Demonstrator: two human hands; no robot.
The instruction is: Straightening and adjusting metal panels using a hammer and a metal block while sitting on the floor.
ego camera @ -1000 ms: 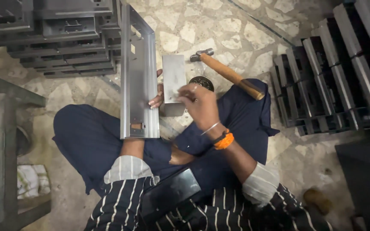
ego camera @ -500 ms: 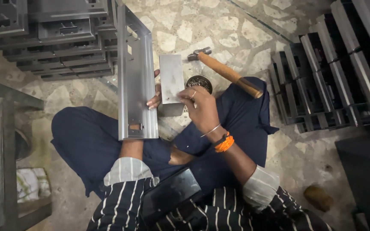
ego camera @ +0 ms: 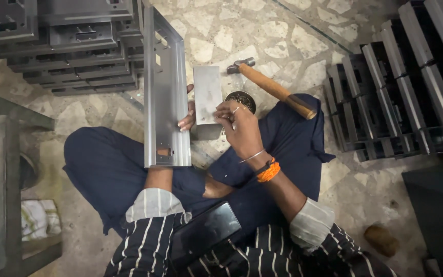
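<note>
I sit cross-legged on a stone floor. My left hand (ego camera: 187, 119) grips a long grey sheet-metal channel (ego camera: 164, 87), held upright over my left knee; most of that hand is hidden behind it. My right hand (ego camera: 238, 125), fingers pinched together, touches the lower right edge of a small flat metal plate (ego camera: 207, 94) that stands against the channel. Whether something small sits between those fingertips cannot be seen. Just beyond the right hand lies a round dark metal block (ego camera: 242, 98). A wooden-handled hammer (ego camera: 273, 88) rests across my right knee.
Stacks of grey metal channels (ego camera: 62, 41) lie at the far left. Rows of dark metal parts (ego camera: 401, 87) stand at the right. A grey metal frame (ego camera: 6, 169) is at the left edge, and a dark phone (ego camera: 203, 233) rests on my lap.
My right hand has slid down from the plate's upper part to its lower right edge. The channel and plate have stayed almost still.
</note>
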